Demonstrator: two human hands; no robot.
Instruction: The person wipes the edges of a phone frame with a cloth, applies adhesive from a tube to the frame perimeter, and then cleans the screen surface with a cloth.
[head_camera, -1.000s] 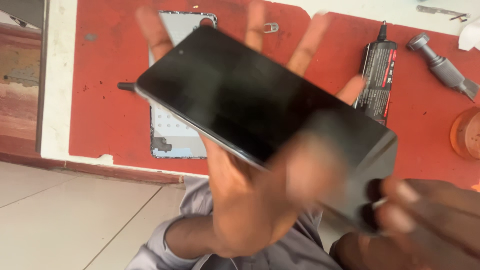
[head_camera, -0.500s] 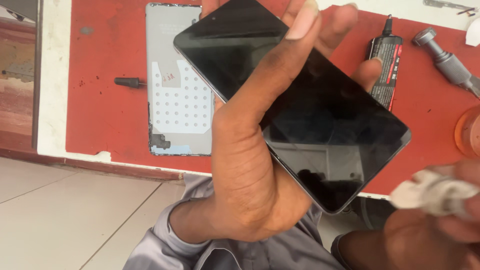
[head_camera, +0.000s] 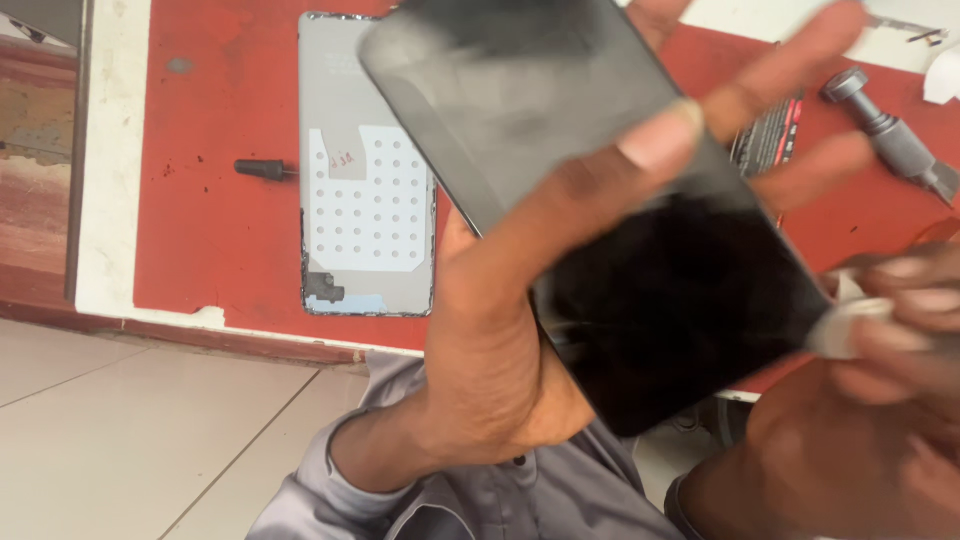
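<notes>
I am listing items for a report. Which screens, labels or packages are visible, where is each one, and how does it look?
Screen: black glass rectangle, held in left hand.
Back cover: grey, on red mat, with white dotted sheet and small pale sticker.
Tube: black, red and white label, behind fingers.

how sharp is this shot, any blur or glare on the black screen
Head view: the left hand and the black phone screen it holds are motion-blurred, the right hand with its white wad even softer; the grey back cover on the red mat is sharp; the screen's upper part shows a dull greyish sheen, no hard glare; light is even daylight, shadows faint.
</notes>
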